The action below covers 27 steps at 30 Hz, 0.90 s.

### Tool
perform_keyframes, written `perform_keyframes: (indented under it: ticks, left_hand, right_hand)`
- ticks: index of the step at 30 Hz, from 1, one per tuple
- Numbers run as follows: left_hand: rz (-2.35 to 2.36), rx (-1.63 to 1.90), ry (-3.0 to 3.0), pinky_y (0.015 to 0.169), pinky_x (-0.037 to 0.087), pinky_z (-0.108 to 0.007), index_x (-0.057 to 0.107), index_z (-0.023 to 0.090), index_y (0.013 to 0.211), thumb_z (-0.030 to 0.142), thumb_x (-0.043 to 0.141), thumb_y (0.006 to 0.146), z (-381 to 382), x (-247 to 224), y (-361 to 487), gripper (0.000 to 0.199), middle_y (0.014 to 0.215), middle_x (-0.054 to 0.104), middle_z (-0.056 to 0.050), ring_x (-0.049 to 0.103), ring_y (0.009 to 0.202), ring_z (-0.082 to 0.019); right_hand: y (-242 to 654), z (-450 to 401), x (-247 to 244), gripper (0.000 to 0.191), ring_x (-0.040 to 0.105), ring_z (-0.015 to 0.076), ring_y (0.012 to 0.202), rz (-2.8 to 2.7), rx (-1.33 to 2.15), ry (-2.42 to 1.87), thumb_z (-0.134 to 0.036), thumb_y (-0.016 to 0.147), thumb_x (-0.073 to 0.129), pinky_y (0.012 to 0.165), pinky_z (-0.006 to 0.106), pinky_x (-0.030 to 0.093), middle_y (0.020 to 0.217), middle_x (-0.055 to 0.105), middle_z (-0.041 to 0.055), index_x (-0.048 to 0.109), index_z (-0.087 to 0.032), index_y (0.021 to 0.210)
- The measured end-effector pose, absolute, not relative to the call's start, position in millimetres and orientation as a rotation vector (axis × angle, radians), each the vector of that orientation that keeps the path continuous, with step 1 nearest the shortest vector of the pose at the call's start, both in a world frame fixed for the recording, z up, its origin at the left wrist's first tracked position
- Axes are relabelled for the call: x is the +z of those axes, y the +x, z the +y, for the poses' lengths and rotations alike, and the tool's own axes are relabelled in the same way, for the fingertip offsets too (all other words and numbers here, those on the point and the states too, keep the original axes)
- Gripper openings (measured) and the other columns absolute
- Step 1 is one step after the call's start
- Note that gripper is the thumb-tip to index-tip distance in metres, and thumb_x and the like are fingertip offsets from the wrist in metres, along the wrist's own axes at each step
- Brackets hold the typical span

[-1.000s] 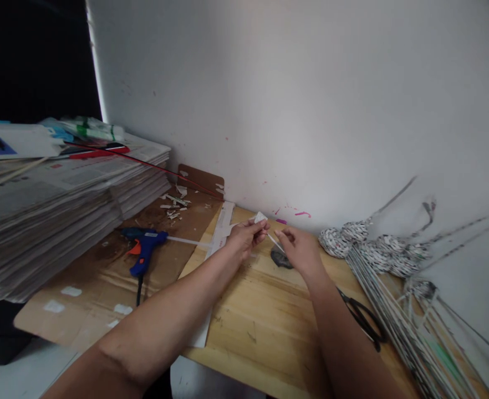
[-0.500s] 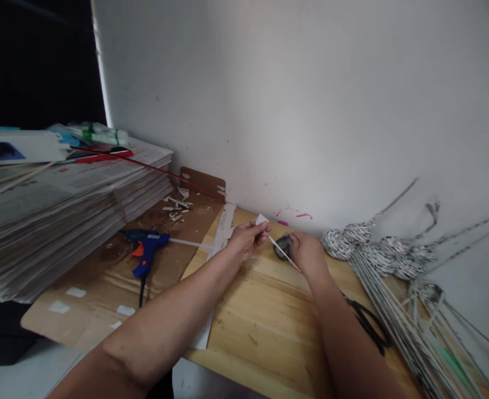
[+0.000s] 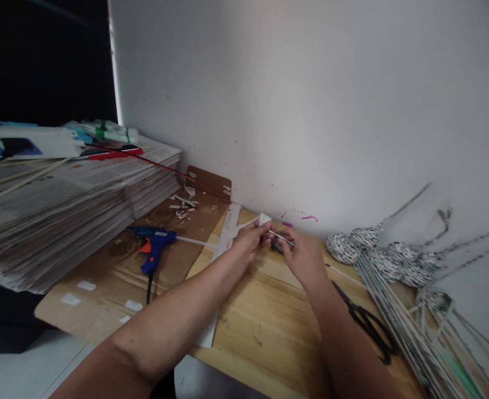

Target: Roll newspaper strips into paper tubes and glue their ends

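Note:
My left hand is closed, pinching a small whitish speckled piece that pokes up above the fingertips. From it a thin paper strip runs rightward into my right hand, whose thumb and fingers are closed on it. Both hands are close together, just over the wooden table. Behind the right fingers a dark grey lump lies on the tabletop, partly hidden. Black-handled scissors rest to the right of my right forearm.
To the left, a blue glue gun sits on brown cardboard with paper scraps. A tall newspaper stack carries a power strip. On the right are braided paper pieces and a bundle of paper sticks. A wall stands behind.
My right hand has left the grey lump and moved left, now gripping the strip closer to my left hand. The left hand keeps its pinch. The view has shifted slightly.

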<state>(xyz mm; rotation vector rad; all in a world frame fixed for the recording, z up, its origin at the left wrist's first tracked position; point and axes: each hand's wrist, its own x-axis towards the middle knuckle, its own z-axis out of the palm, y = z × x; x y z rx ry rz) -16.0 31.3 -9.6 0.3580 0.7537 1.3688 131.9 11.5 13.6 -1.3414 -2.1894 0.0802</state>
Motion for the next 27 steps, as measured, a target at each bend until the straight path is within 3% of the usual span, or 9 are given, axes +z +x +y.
perform_keyframes:
  ticks: [8, 14, 17, 23, 27]
  left_hand:
    - [0.757, 1.389, 0.369, 0.038, 0.033, -0.013, 0.064, 0.012, 0.072, 0.017, 0.078, 0.072, 24.5, -14.9, -3.3, 0.015, 0.060, 0.064, 0.000, 0.055, 0.046, -0.005]
    - [0.737, 1.394, 0.347, 0.049, 0.042, -0.014, 0.060, 0.012, 0.065, 0.015, 0.081, 0.068, 26.4, -9.0, -4.2, 0.021, 0.057, 0.059, 0.002, 0.052, 0.048, -0.003]
    - [0.744, 1.397, 0.354, 0.049, 0.041, -0.014, 0.060, 0.011, 0.064, 0.016, 0.083, 0.065, 26.1, -8.9, -4.0, 0.023, 0.057, 0.059, 0.002, 0.051, 0.047, -0.003]
    - [0.763, 1.369, 0.408, 0.041, 0.029, -0.016, 0.063, 0.012, 0.067, 0.020, 0.086, 0.059, 20.8, -12.0, -2.5, 0.026, 0.058, 0.061, 0.001, 0.050, 0.047, -0.005]
    - [0.775, 1.327, 0.428, 0.044, 0.032, -0.017, 0.064, 0.013, 0.066, 0.020, 0.085, 0.059, 21.7, -14.0, -3.5, 0.023, 0.059, 0.062, 0.000, 0.053, 0.050, -0.007]
  right_hand:
    - [128.4, 9.4, 12.5, 0.024, 0.065, 0.0224, 0.087, -2.204, -0.050, -1.329, -0.028, 0.093, 0.048, 0.078, 0.033, 0.045, 0.094, 0.072, 0.0076, 0.068, -0.021, 0.104]
    - [130.3, 10.3, 13.5, 0.028, 0.065, 0.0219, 0.084, -2.236, -0.003, -1.299, -0.030, 0.096, 0.044, 0.078, 0.033, 0.045, 0.090, 0.073, 0.0067, 0.069, -0.020, 0.100]
    - [128.9, 10.4, 13.7, 0.026, 0.066, 0.0221, 0.084, -2.196, 0.069, -1.317, -0.032, 0.094, 0.047, 0.077, 0.033, 0.046, 0.091, 0.073, 0.0064, 0.069, -0.020, 0.098]
    - [129.4, 15.3, 7.4, 0.026, 0.068, 0.0222, 0.089, -2.106, 0.310, -1.307, -0.034, 0.090, 0.054, 0.080, 0.034, 0.049, 0.099, 0.075, 0.0058, 0.070, -0.021, 0.106]
    - [132.4, 17.6, 7.1, 0.026, 0.068, 0.0203, 0.082, -2.051, 0.484, -1.292, -0.036, 0.089, 0.053, 0.077, 0.033, 0.049, 0.092, 0.075, 0.0045, 0.072, -0.022, 0.102]
